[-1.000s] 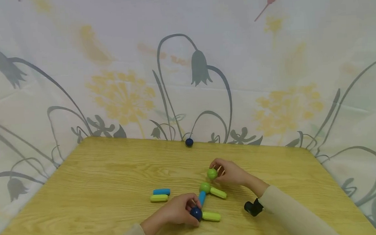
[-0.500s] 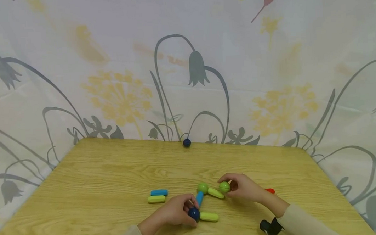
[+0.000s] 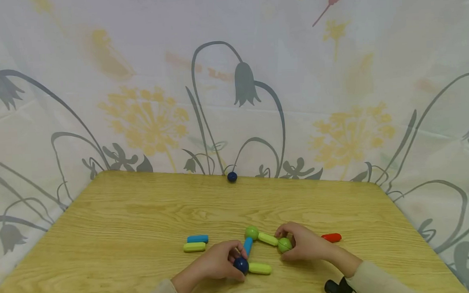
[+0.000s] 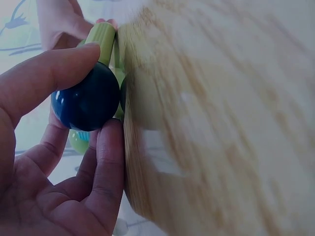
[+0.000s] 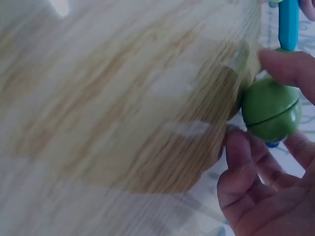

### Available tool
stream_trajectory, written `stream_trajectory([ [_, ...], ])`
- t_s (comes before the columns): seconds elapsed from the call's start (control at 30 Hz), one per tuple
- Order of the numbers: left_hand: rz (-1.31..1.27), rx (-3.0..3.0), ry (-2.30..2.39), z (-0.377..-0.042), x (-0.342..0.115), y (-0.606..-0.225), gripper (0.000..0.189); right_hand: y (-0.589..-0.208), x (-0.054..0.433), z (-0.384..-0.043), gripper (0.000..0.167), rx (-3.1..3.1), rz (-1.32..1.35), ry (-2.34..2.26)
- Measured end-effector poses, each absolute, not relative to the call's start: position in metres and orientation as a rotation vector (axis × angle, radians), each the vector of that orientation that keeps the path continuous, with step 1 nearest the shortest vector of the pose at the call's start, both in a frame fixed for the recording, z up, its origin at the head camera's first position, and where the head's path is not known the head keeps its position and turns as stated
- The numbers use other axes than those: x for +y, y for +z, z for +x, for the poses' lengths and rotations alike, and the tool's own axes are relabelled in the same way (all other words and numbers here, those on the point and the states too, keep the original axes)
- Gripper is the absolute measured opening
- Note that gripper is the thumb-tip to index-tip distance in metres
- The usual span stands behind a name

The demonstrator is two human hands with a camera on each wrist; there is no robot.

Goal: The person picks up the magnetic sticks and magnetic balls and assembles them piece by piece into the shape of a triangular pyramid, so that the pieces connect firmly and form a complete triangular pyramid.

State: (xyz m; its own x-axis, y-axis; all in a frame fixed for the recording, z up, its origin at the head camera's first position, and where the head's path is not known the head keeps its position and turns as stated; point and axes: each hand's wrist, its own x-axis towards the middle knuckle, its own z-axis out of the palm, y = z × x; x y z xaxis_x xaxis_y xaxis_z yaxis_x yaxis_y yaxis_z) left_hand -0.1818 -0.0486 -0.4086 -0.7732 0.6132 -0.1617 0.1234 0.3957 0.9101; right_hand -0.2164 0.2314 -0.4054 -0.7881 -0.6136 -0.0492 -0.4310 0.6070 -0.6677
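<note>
My left hand [image 3: 216, 261] grips a dark blue ball [image 3: 241, 265] between thumb and fingers, low over the table. From this ball a blue rod [image 3: 248, 247] runs up to a green ball [image 3: 252, 233], and a yellow-green rod [image 3: 260, 268] points right. A second yellow-green rod [image 3: 268, 239] leads from that green ball toward another green ball [image 3: 285, 245], pinched by my right hand [image 3: 307, 244] right at the rod's end. Close up in the right wrist view, a seam line crosses the held green ball [image 5: 272, 109].
Left of the hands lie a loose blue rod [image 3: 198, 239] and a loose yellow-green rod [image 3: 194, 247], side by side. A red rod [image 3: 331, 238] sits just beyond the right wrist. Another dark blue ball [image 3: 232, 177] rests at the far edge of the wooden table [image 3: 150, 204].
My right hand has brought its green ball right and toward me, from beside the other green ball to the rod's end. The red rod came into view; the left hand holds its place.
</note>
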Motion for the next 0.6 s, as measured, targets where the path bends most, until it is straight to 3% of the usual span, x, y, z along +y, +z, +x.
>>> stream_trajectory([
  [0.6, 0.625, 2.199, 1.373, -0.182, -0.048, -0.409, 0.031, -0.413, 0.213, -0.223, 0.017, 2.732, -0.840, -0.908],
])
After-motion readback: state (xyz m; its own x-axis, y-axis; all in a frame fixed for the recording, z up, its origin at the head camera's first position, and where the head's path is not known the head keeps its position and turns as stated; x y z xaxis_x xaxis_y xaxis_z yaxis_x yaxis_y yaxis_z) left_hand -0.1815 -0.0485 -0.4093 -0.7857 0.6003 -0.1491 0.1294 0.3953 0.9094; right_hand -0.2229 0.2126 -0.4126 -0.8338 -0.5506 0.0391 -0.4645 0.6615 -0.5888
